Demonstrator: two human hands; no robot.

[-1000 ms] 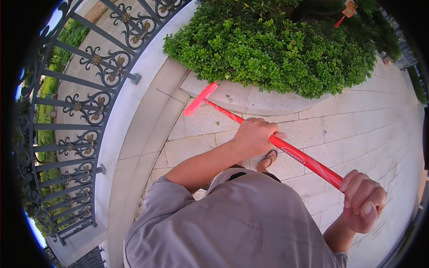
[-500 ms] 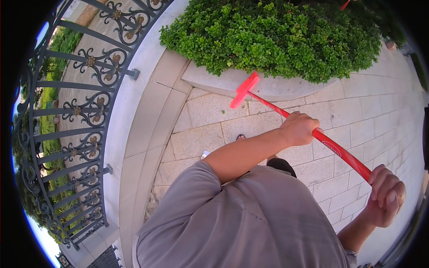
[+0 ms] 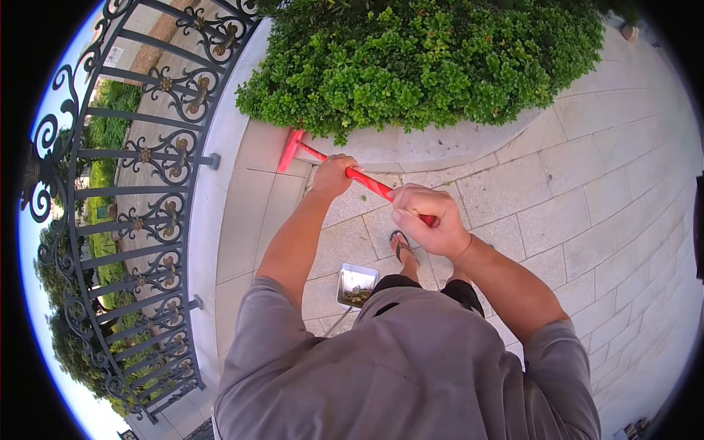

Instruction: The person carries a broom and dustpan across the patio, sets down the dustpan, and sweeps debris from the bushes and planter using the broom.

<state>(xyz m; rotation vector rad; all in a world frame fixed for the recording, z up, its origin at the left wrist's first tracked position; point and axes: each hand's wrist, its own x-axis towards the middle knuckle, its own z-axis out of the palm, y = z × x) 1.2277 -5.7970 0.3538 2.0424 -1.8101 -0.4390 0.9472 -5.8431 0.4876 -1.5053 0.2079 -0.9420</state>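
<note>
I hold a red broom (image 3: pixel 374 183) with both hands, its handle slanting up to the left. Around the lower part of the handle, close to the head, my left hand (image 3: pixel 335 174) is closed. My right hand (image 3: pixel 433 218) grips the top end. The pinkish-red bristle head (image 3: pixel 291 151) lies at the corner where the ledge along the fence meets the hedge's stone border. Whether the bristles press on the stone, I cannot tell. Below my left hand, beside my foot, a metal dustpan (image 3: pixel 358 276) sits on the paving with dry leaves and bits inside.
A dense green hedge (image 3: pixel 425 66) fills the far side above a curved stone border (image 3: pixel 440 147). On the left, a dark wrought-iron fence (image 3: pixel 147 205) stands on a stone base. Pale paving (image 3: pixel 587 213) spreads to the right. My sandalled foot (image 3: pixel 400 246) shows below the handle.
The broom head has moved left, from the hedge's border to the corner by the fence. Both hands have moved left, the right one farther. The dustpan has come into fuller view.
</note>
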